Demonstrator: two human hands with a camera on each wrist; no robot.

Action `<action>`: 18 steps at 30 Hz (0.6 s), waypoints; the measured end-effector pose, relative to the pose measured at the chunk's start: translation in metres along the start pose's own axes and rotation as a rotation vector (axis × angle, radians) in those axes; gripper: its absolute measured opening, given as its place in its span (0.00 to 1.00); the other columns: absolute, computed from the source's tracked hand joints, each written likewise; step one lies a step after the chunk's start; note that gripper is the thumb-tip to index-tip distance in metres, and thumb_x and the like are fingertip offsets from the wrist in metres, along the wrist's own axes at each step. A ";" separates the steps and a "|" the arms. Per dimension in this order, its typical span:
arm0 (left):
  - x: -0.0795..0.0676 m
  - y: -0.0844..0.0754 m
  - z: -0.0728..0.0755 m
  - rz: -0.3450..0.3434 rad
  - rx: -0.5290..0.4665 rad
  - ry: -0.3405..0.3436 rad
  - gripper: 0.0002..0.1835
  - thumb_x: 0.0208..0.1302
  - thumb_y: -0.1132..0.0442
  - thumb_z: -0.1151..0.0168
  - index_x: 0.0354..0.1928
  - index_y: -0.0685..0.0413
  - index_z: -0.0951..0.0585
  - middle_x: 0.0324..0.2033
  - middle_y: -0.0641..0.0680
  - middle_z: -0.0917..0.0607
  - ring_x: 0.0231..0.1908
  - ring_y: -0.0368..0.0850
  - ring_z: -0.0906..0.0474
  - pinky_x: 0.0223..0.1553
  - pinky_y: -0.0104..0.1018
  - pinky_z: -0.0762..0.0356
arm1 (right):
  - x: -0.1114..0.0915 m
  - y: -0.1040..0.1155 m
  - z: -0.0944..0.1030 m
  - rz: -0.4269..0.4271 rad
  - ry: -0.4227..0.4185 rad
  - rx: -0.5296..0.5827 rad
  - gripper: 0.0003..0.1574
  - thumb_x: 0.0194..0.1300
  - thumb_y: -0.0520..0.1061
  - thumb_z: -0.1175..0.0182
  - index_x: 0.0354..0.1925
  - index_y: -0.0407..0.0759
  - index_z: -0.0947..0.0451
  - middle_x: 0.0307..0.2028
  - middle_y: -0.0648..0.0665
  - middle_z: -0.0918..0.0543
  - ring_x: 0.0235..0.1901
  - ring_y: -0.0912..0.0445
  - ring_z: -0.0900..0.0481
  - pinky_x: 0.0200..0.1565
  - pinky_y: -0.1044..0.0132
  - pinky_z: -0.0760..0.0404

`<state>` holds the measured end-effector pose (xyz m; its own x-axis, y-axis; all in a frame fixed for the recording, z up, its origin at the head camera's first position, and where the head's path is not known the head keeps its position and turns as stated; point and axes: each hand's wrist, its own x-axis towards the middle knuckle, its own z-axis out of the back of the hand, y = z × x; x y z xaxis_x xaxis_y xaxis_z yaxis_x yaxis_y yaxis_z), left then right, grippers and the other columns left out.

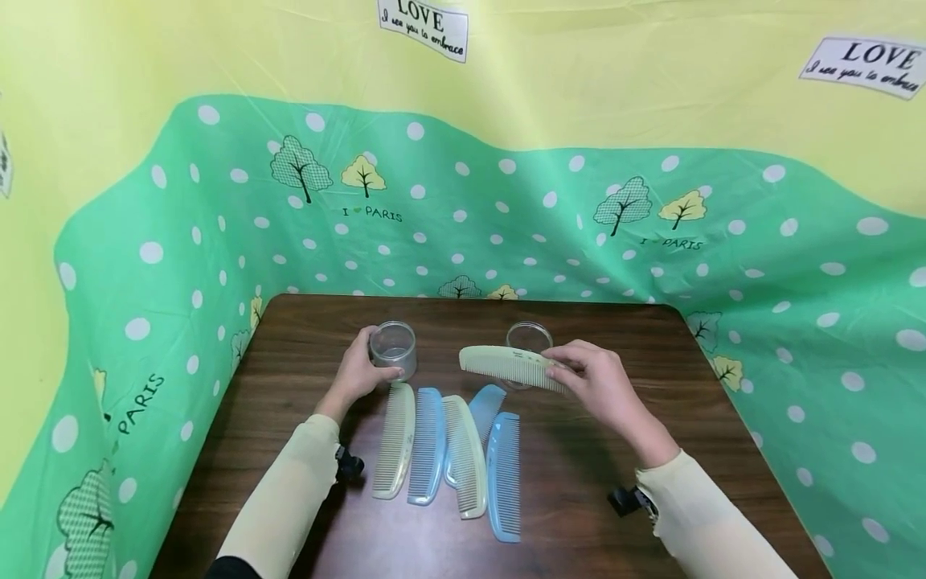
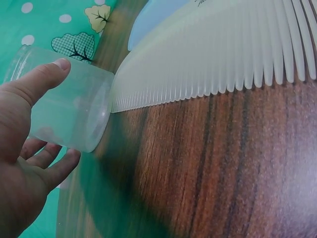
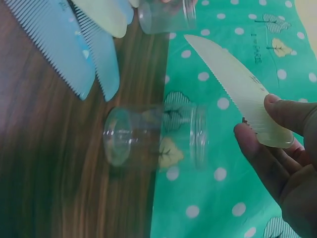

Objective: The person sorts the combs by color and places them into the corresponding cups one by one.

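My right hand pinches one end of a pale yellow-green comb, held sideways with its teeth downward. In the right wrist view that comb is up beside the mouth of a clear jar, which stands on the table. Around a second clear jar curl the thumb and fingers of my left hand. In front of the jars lie two pale yellow-green combs, one at the left and one nearer the middle, among blue combs. One blue comb is partly hidden under a pale one.
The dark wood-grain table ends at a green and yellow cloth hanging behind and along both sides. Another blue comb lies at the right of the row. A small black device sits at the left wrist, another at the right.
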<state>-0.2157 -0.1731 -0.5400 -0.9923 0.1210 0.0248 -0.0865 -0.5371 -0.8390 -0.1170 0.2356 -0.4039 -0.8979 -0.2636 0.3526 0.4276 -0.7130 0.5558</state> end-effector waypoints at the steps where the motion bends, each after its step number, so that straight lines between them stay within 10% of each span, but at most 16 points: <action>1: 0.000 -0.001 0.000 -0.001 -0.003 0.000 0.51 0.52 0.58 0.18 0.74 0.55 0.39 0.64 0.62 0.26 0.62 0.61 0.26 0.62 0.61 0.26 | 0.002 0.002 -0.001 -0.001 0.002 0.010 0.15 0.62 0.37 0.27 0.48 0.44 0.11 0.41 0.49 0.12 0.37 0.56 0.14 0.34 0.67 0.15; 18: 0.000 -0.005 0.000 -0.002 0.008 -0.001 0.50 0.52 0.60 0.17 0.72 0.59 0.38 0.64 0.64 0.26 0.63 0.62 0.27 0.65 0.60 0.29 | 0.038 0.022 -0.031 0.012 0.023 0.083 0.13 0.66 0.40 0.29 0.49 0.43 0.12 0.45 0.47 0.12 0.41 0.53 0.13 0.40 0.58 0.13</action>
<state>-0.2155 -0.1707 -0.5355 -0.9922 0.1213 0.0272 -0.0893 -0.5433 -0.8348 -0.1452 0.1898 -0.4013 -0.8945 -0.2874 0.3425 0.4445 -0.6537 0.6125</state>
